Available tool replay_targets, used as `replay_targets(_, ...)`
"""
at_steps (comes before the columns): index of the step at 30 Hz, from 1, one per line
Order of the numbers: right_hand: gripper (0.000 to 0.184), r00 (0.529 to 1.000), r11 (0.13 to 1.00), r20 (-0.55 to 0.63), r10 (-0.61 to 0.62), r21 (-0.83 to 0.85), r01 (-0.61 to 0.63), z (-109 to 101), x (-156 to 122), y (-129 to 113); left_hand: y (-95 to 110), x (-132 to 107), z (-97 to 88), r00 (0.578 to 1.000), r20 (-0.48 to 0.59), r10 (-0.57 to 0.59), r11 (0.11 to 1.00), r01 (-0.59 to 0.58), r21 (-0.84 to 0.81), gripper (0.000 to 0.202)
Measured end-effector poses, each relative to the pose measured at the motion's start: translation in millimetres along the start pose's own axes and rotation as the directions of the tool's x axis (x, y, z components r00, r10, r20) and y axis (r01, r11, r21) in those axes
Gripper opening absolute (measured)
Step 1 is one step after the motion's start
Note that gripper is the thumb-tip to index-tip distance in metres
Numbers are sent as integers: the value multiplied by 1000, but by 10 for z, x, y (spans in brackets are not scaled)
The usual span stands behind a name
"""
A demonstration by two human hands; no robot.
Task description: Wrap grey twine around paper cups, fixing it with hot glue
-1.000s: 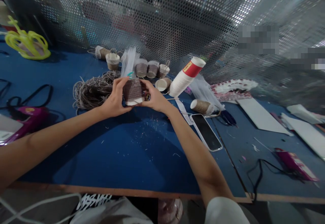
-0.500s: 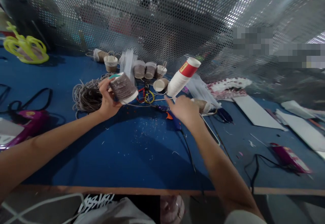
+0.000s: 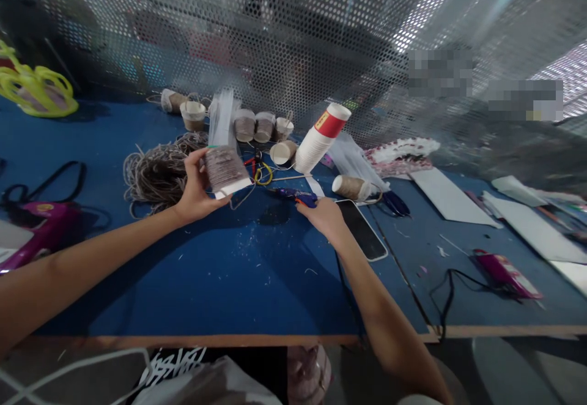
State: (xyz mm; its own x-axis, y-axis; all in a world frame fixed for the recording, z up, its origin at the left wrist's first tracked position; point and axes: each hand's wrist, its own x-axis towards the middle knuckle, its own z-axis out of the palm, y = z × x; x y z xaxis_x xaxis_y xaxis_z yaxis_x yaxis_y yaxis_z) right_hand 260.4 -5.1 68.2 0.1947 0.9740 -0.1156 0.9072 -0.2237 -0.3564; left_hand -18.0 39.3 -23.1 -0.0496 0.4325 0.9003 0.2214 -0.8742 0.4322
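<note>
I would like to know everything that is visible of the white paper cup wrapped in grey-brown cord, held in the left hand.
The white, paper-looking cup wrapped in grey-brown cord is tilted. Cord covers most of its side in close turns; a bare white band shows at the lower end. The left hand grips it, apparently above the blue tabletop. Its inside is hidden.

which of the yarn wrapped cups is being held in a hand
The grey-brown cup in the left hand, tilted with a white end toward the picture's lower right; the other wrapped cups rest on the blue table.
</note>
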Motion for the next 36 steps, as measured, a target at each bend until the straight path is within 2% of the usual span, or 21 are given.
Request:
replay_targets(3, 26, 995, 999, -100, 16, 49, -11, -47, -37, 37, 70, -38, 40, 981, 141, -130, 983, 146, -109, 83)
replay_targets(6, 26, 934, 977, -355, 39, 208, 38, -63, -93, 61, 107, -62, 39, 941, 221, -257, 936, 299, -184, 82)
replay_targets(8, 30, 880, 934, -473, 36, 329, 139, -27, -146, 56, 119, -67, 32, 916, 250, -312, 911, 364, -196, 85)
replay_targets(10, 37, 847, 880, -531, -6, 399, 257, 46, -220, 22, 132, -67, 26, 903, 264, -340, 905, 391, -169, 87)
replay_targets(13, 41, 790, 834, -599, -130, 365, 414, 185, -350, -61, 154, -65, 22, 891, 274, -361, 907, 404, -117, 89)
replay_targets(17, 38, 742, 809, -620, -255, 283, 515, 335, -455, -112, 157, -66, 19, 904, 250, -347, 928, 369, -46, 90)
replay_targets(23, 35, 685, 818, -628, -369, 131, 561, 446, -433, -71, 144, -51, 19, 917, 212, -338, 940, 341, 27, 97)
replay_targets(32, 31, 641, 807, -630, -437, 39, 589, 480, -446, -78, 179, -24, 24, 927, 190, -323, 946, 319, 52, 96)
replay_targets(36, 30, 583, 780, -656, -479, -14, 625, 475, -432, -67, 183, -22, 20, 925, 201, -323, 946, 319, 53, 93)
